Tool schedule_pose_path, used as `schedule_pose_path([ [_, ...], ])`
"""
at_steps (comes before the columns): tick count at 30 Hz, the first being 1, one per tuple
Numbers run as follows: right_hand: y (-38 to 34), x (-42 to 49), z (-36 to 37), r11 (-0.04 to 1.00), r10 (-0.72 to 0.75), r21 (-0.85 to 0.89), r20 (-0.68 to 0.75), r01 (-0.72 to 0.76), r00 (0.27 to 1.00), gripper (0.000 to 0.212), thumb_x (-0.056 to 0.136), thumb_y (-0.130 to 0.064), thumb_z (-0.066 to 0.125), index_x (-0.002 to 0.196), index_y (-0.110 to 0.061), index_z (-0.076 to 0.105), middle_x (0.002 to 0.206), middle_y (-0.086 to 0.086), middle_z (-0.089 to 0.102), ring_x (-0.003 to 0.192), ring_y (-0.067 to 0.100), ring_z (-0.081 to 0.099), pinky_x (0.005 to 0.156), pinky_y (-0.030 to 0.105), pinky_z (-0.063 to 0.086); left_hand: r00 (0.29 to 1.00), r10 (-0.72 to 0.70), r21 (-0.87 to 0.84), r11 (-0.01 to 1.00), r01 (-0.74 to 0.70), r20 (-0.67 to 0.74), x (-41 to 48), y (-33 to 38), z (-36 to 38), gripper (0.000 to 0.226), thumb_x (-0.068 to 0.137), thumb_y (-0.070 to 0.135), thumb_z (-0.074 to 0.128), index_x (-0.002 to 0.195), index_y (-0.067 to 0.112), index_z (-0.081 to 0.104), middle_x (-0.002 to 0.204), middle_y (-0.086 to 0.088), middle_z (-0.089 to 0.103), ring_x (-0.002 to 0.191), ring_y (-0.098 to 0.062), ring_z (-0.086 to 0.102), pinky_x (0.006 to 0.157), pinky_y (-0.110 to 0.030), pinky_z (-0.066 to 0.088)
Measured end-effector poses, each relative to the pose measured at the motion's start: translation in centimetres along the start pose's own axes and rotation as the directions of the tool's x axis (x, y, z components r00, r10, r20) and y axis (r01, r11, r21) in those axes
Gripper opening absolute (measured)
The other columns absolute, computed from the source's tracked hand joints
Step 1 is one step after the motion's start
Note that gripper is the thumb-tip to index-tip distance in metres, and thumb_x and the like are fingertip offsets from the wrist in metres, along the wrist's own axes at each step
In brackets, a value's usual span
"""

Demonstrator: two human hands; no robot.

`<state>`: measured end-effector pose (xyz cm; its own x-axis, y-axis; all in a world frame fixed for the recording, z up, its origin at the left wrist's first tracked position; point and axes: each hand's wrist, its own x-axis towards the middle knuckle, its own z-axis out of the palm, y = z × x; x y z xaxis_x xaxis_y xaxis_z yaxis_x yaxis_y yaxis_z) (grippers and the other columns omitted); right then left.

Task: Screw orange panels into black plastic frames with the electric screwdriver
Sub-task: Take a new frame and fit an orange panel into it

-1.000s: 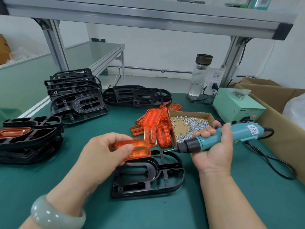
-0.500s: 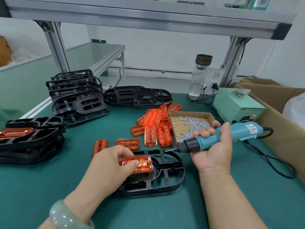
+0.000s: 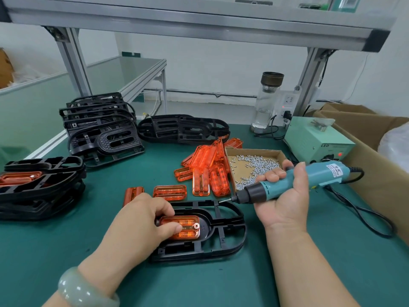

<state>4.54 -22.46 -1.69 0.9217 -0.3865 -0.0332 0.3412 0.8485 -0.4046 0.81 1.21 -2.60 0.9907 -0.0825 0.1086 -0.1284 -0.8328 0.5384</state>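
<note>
- While left grip (image 3: 141, 220) pinches orange panel (image 3: 187, 231) seated in black frame (image 3: 223, 240) on desk (image 3: 287, 273), it looks light, stiff, slick — hold long edges.
- Right grip (image 3: 285, 196) wraps electric screwdriver (image 3: 309, 180), bit near frame's far rim.

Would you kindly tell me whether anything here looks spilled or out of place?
Nothing looks spilled; the screws sit inside their box. Only the spare orange panels lie jumbled, some on edge beside it.

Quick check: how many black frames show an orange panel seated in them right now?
2. The near frame, where the left hand holds an orange panel in place, and the top frame of the stack at the left edge. Frames lower in that stack may hide more.
</note>
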Motion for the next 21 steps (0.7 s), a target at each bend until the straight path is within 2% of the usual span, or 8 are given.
schedule_pose_path([
  [2,0.01,0.0,0.04,1.0,0.003,-0.001,-0.001,-0.003,1.0,0.02,0.089,-0.042,0.057,0.083,-0.023,0.053,0.058,-0.012,0.044,0.047,0.004,0.045,0.055,0.019,0.045,0.999,0.046,0.013,0.999,-0.046,0.001,0.04,0.09,0.03,0.02,0.071,0.043,0.077,0.087,0.044,0.065,0.095,0.017,0.05,0.084,-0.002,0.051,0.072,-0.015,0.035],
  [4,0.02,-0.02,0.05,1.0,0.005,-0.002,0.001,-0.005,1.0,0.02,0.088,-0.042,0.058,0.083,-0.023,0.053,0.058,-0.012,0.044,0.048,0.004,0.045,0.056,0.019,0.045,0.996,0.084,0.011,0.996,-0.084,0.021,0.06,0.13,0.14,0.023,0.074,0.039,0.076,0.096,0.04,0.069,0.093,0.017,0.049,0.081,-0.001,0.049,0.07,-0.01,0.033],
  [9,-0.02,-0.08,0.03,1.0,0.009,0.007,0.005,-0.009,1.0,0.02,0.087,-0.042,0.059,0.083,-0.023,0.054,0.059,-0.012,0.044,0.048,0.004,0.046,0.055,0.019,0.046,0.986,0.132,0.057,0.989,-0.138,0.1,0.27,-0.14,0.4,0.026,0.081,0.035,0.071,0.106,0.04,0.068,0.095,0.018,0.047,0.075,0.0,0.047,0.069,-0.01,0.032],
  [11,-0.05,-0.11,0.05,1.0,0.008,0.006,0.005,-0.008,1.0,0.021,0.087,-0.042,0.058,0.083,-0.022,0.054,0.059,-0.012,0.044,0.048,0.004,0.046,0.056,0.019,0.046,0.984,0.151,0.054,0.986,-0.157,0.099,0.2,-0.21,0.56,0.022,0.082,0.033,0.07,0.103,0.04,0.068,0.095,0.02,0.045,0.079,0.001,0.046,0.069,-0.009,0.03],
  [14,-0.05,-0.14,0.04,1.0,0.006,0.004,0.011,-0.006,1.0,0.021,0.084,-0.043,0.06,0.083,-0.023,0.054,0.058,-0.012,0.044,0.047,0.004,0.045,0.055,0.019,0.046,0.974,0.204,0.023,0.978,-0.207,0.097,0.1,-0.08,0.55,0.011,0.082,0.027,0.071,0.088,0.036,0.072,0.091,0.021,0.048,0.081,0.005,0.048,0.069,-0.003,0.031],
  [18,0.06,-0.12,0.09,1.0,0.002,-0.001,0.016,-0.002,1.0,0.02,0.087,-0.042,0.058,0.083,-0.023,0.054,0.058,-0.012,0.045,0.047,0.004,0.046,0.055,0.02,0.046,0.936,0.311,-0.018,0.95,-0.313,0.165,0.37,0.33,0.54,0.017,0.087,0.021,0.065,0.094,0.032,0.075,0.09,0.02,0.054,0.08,0.005,0.051,0.071,-0.001,0.033],
  [21,0.08,-0.11,0.08,1.0,0.004,0.003,0.027,-0.004,1.0,0.02,0.084,-0.042,0.06,0.083,-0.023,0.054,0.058,-0.012,0.045,0.047,0.004,0.046,0.056,0.02,0.046,0.91,0.377,-0.026,0.925,-0.378,0.172,0.74,0.74,0.59,0.018,0.089,0.02,0.063,0.096,0.031,0.075,0.094,0.014,0.061,0.086,0.001,0.054,0.076,-0.007,0.038],
])
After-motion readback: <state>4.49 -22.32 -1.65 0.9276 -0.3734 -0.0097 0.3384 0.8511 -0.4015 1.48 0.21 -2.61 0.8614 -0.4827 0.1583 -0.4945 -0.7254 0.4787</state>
